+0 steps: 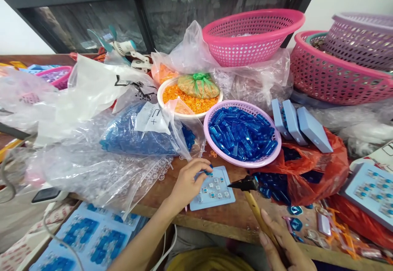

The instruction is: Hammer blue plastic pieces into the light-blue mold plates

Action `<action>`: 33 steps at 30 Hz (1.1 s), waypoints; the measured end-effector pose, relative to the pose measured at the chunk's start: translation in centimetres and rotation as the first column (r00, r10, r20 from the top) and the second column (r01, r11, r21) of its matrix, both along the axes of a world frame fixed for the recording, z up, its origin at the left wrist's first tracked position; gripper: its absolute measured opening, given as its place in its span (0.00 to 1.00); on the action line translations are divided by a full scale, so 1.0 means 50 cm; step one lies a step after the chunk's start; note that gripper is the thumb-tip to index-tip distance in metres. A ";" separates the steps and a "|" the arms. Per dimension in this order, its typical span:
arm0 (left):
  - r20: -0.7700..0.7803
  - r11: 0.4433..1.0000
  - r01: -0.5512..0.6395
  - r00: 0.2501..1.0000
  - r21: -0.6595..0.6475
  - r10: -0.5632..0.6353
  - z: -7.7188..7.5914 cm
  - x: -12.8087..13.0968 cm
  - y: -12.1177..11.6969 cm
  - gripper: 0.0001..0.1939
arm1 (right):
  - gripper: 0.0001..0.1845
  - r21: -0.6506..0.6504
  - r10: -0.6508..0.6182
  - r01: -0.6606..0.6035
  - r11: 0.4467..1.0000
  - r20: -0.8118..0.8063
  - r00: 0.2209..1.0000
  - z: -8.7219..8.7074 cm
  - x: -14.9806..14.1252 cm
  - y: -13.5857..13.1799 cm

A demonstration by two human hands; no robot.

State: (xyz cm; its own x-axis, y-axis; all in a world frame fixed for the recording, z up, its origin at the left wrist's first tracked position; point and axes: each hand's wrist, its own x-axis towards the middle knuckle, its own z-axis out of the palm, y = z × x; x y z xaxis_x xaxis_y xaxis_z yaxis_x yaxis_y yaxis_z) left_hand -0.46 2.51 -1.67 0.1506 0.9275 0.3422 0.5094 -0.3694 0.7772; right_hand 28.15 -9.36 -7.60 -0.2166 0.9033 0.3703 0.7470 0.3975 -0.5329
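My left hand (188,181) reaches over a light blue plate (196,205), its thumb and fingers pinched on a small blue plastic piece (210,168) near the plate's far edge. Several small clear square pieces, some with blue centres, sit in the plate. In my right hand (284,248) is the wooden handle of a hammer (260,217). Its black head (245,184) hangs beside the plate's right edge, and the pointed end is close to the clear pieces.
Behind the plate stand a lilac basket (206,134) of blue plastic pieces and a white bowl (160,95) of orange ones. Clear bags (92,168) lie left. Right are a red bag (331,172), light blue blocks (316,129) and pink baskets (331,70). Filled blue trays (82,230) sit lower left.
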 end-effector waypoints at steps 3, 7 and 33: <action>-0.056 0.994 0.098 0.993 -0.048 -0.100 -0.007 -0.002 -0.001 0.15 | 0.26 -0.003 -0.015 0.015 1.000 -0.007 1.000 0.000 -0.003 0.000; -0.194 0.985 0.161 0.966 -0.065 -0.171 -0.007 -0.007 -0.010 0.16 | 0.28 -0.037 -0.009 0.007 0.999 -0.056 0.998 -0.005 -0.001 -0.004; -0.176 0.978 0.056 0.984 0.200 -0.020 -0.020 0.000 -0.020 0.01 | 0.23 0.001 0.011 -0.011 1.000 -0.073 0.997 0.070 -0.060 0.045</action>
